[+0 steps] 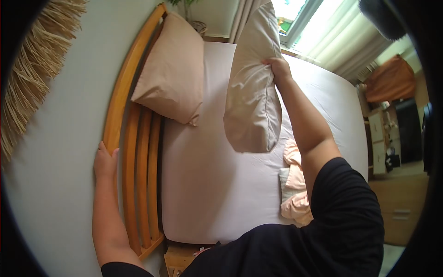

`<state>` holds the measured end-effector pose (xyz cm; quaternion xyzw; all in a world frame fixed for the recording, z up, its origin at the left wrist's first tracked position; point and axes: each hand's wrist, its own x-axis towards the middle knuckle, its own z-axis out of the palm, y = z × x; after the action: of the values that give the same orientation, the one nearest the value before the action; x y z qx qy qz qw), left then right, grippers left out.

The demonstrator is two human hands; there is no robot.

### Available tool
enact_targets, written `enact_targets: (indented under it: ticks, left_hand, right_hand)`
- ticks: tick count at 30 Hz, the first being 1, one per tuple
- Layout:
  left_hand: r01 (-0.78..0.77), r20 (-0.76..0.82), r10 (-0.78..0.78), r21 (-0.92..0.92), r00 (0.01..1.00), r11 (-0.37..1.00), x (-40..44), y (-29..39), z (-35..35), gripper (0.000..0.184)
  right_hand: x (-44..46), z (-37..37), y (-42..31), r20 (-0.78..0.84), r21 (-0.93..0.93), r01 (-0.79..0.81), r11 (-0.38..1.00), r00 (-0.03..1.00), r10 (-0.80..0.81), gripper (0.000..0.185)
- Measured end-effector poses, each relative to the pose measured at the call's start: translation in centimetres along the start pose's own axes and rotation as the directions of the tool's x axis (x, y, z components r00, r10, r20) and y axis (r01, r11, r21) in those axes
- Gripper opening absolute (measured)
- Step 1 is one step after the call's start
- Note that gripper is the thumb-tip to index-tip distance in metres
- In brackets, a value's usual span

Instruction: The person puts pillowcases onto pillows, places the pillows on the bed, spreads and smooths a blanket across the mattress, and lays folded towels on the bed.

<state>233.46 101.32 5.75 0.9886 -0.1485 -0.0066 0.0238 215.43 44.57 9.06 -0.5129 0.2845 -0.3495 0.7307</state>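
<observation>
My right hand (279, 70) grips a beige pillow (253, 99) by its edge and holds it up over the bed. The pillow hangs lengthwise, its side seam facing me. On the left, my left hand (105, 160) is wrapped over the top rail of the wooden headboard (121, 99), next to the wall. A second pillow (174, 69), pinkish beige, leans against the far part of the headboard. Under both pillows lies the mattress (198, 180) in a pale fitted sheet.
Folded peach and grey fabric (295, 184) lies on the near right of the bed, partly behind my right arm. A wooden bedside table (180, 258) stands at the near edge. Curtains (339, 39) and a window are at the back; a drawer unit (397, 207) is on the right.
</observation>
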Motion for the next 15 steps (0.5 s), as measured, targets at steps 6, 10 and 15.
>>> enact_targets:
  ticks: [6,10,15]
  left_hand:
    - [0.003,-0.006,-0.003,-0.02,1.0,1.0,0.3,0.2,-0.1,0.061]
    - [0.024,0.038,-0.023,-0.033,0.999,0.999,0.3,0.5,-0.5,0.062]
    - [0.008,-0.003,-0.008,-0.013,1.0,1.0,0.2,0.0,-0.1,0.062]
  right_hand:
    - [11.3,9.6,4.2,-0.086,-0.157,-0.044,0.987,0.996,0.03,0.04]
    - [16.4,15.0,9.2,-0.089,-0.321,0.042,0.946,0.993,-0.075,0.036]
    - [18.8,19.7,14.1,0.082,-0.698,0.204,0.687,0.975,-0.206,0.037]
